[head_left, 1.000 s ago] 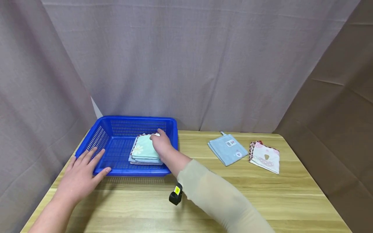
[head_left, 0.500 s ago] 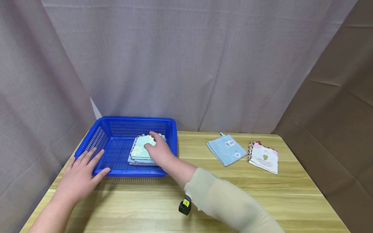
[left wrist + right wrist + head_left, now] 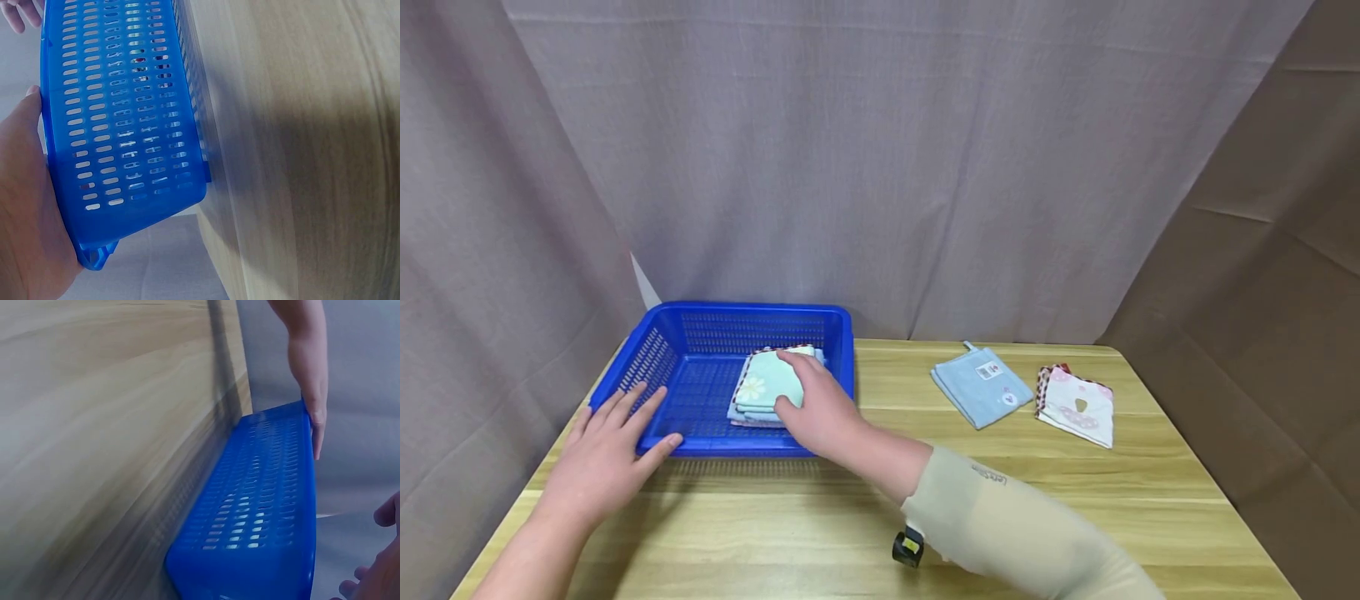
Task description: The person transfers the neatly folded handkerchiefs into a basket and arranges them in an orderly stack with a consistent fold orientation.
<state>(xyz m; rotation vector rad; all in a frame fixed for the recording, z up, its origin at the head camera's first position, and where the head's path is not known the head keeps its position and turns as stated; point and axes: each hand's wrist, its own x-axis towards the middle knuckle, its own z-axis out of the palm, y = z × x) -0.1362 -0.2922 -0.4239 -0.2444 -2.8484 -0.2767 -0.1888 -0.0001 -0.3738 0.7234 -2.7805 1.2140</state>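
A blue plastic basket (image 3: pixel 625 358) with slotted walls stands at the left of the wooden table. In its right half lies a stack of folded cloths, topped by a pale green towel (image 3: pixel 771 377) with a white flower and checked edging. My left hand (image 3: pixel 602 458) rests on the basket's near left corner, fingers spread and straight, thumb along the front rim. In the left wrist view that thumb (image 3: pixel 26 115) lies by the rim. My right hand (image 3: pixel 823 408) is over the basket's front right corner, fingers loosely extended, thumb apart, overlapping the stack's right edge in the head view.
Right of the basket lies a folded light blue towel (image 3: pixel 981 386) with a label and hanging loop. Further right is a folded white and pink cloth (image 3: pixel 1078 406) with checked edging. A grey curtain (image 3: pixel 880 167) closes off the back, and brown fabric (image 3: pixel 1262 333) the right side.
My right hand has let go of the pale green towel on the stack and drawn back toward me, its fingers loosening. The left hand stays on the basket's corner.
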